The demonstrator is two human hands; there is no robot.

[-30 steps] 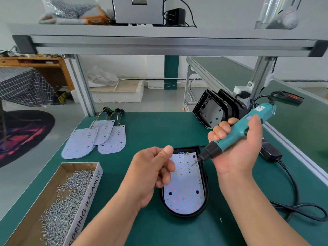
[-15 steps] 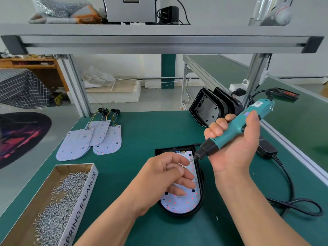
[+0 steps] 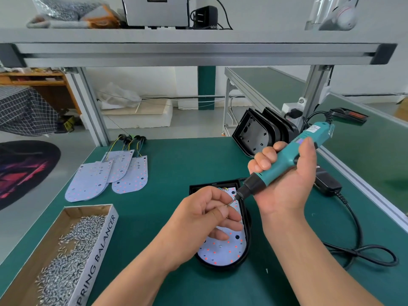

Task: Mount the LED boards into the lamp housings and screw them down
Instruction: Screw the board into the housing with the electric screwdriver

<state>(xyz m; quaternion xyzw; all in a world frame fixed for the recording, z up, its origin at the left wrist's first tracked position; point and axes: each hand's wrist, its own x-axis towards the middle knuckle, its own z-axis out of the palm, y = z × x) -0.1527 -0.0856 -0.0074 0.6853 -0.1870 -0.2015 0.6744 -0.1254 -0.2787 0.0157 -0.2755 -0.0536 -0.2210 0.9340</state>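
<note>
A black lamp housing (image 3: pixel 248 250) lies on the green table with a white LED board (image 3: pixel 223 250) seated in it. My left hand (image 3: pixel 207 215) hovers over the board's upper half and pinches a small screw (image 3: pixel 227 204) between thumb and fingers. My right hand (image 3: pixel 284 180) grips a teal electric screwdriver (image 3: pixel 287 160), tilted down to the left. Its bit tip meets the screw at my left fingertips. One screw head (image 3: pixel 220 246) sits in the board's lower part.
A cardboard box of screws (image 3: pixel 66 257) stands at the front left. Three spare LED boards (image 3: pixel 110 173) with wires lie at the back left. Empty black housings (image 3: pixel 260 133) lean at the back right. The screwdriver's cable (image 3: pixel 357 248) and black adapter (image 3: pixel 326 182) lie at the right.
My left hand rose from a curled fist beside the board and brought a screw up to the screwdriver's bit. My right hand has kept the screwdriver at nearly the same place.
</note>
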